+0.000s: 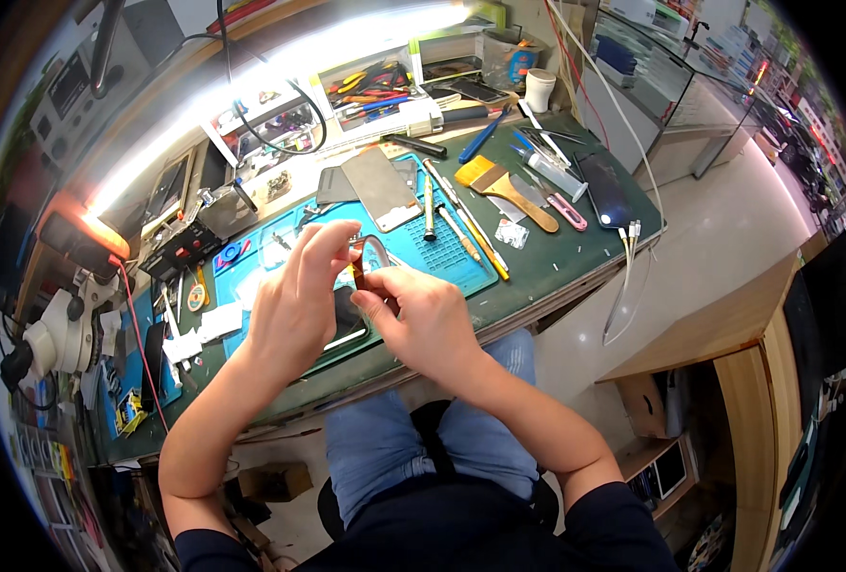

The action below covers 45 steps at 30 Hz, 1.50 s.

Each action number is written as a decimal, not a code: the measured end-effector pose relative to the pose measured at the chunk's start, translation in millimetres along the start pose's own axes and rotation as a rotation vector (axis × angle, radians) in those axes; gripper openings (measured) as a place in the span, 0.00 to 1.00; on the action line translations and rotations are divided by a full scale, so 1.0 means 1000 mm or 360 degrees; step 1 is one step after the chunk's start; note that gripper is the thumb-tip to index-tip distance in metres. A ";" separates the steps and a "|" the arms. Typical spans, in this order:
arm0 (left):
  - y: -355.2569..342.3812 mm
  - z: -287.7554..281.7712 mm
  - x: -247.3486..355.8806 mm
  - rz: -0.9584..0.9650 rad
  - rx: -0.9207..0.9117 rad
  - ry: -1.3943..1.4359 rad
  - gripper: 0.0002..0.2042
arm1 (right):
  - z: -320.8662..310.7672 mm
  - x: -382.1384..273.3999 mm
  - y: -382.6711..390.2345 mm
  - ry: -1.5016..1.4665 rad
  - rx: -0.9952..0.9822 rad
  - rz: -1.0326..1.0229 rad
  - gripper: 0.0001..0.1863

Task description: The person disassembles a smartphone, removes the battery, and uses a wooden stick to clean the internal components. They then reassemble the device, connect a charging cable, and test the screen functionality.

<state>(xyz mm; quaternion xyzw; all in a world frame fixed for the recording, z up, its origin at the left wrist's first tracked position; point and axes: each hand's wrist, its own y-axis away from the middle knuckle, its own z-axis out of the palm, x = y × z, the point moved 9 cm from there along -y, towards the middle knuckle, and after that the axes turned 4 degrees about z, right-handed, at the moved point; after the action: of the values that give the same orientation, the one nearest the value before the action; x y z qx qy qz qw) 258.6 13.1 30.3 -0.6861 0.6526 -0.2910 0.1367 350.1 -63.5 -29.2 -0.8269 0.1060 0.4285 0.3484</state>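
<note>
Over the near edge of the blue work mat [442,253], my two hands meet around a small ring-shaped roll of tape [376,251] with an amber strip showing at its side. My left hand [297,291] has its fingers closed on the roll from the left, fingertips raised. From the right, my right hand [423,310] pinches near the strip with thumb and forefinger; its other fingers are curled in. Directly below, a dark phone [348,316] lies partly hidden by both hands. Beyond them a grey phone panel [381,189] lies on the mat.
A wide brush [507,191], a pink-handled knife [566,210], a syringe [557,172] and a dark phone [604,191] lie to the right. Several screwdrivers lie near the mat's right side. A tool bin [371,91] stands at the back, a power supply [185,234] at the left.
</note>
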 end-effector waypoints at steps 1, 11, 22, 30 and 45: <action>-0.002 0.000 0.003 0.0012 -0.0016 0.0006 0.26 | 0.000 0.002 -0.001 -0.0010 -0.0013 0.0033 0.10; -0.005 0.003 0.013 0.0196 -0.0219 -0.0024 0.29 | -0.083 0.051 -0.024 0.0573 0.0207 0.0071 0.10; -0.026 0.007 0.002 0.0141 -0.0337 0.0016 0.26 | -0.180 0.141 -0.035 0.1984 0.0071 -0.0137 0.13; -0.028 0.000 0.001 0.0111 -0.0331 -0.0028 0.23 | -0.108 0.020 -0.026 0.0533 -0.0420 0.0220 0.16; -0.029 0.003 0.005 0.0167 -0.0292 0.0058 0.21 | -0.044 -0.005 -0.037 0.0512 -0.0678 -0.0143 0.18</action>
<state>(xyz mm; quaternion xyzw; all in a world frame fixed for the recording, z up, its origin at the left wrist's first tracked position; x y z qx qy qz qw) 283.5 10.7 45.5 -0.6553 0.7139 -0.2349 0.0762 392.4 -66.3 9.7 -0.9429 0.0307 0.2883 0.1638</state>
